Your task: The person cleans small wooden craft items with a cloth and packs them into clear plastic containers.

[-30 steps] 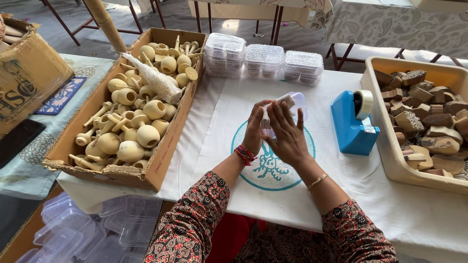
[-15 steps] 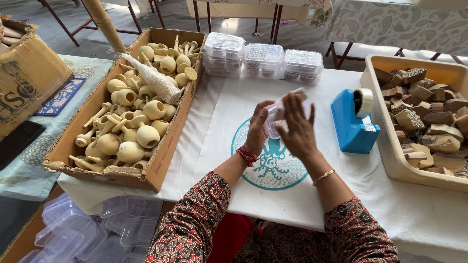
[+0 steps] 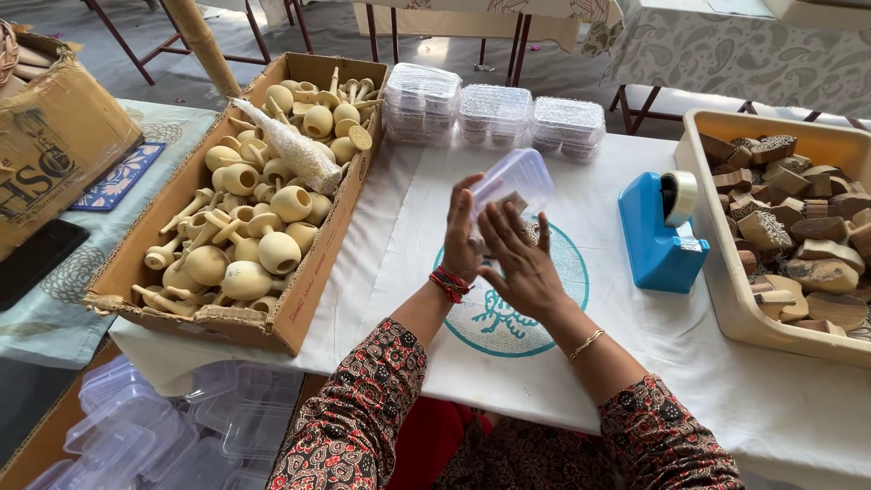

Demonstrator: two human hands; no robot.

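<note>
container (image 3: 517, 177) of clear plastic sits tilted above the white cloth (image 3: 635, 345), long axis pointing up-right; left hand (image 3: 464, 238) grips its near-left end, right hand (image 3: 519, 263) lies flat-fingered against its underside, equally close.

Clear container (image 3: 513, 178) tilted further; right hand (image 3: 521, 263) slid lower.
</note>
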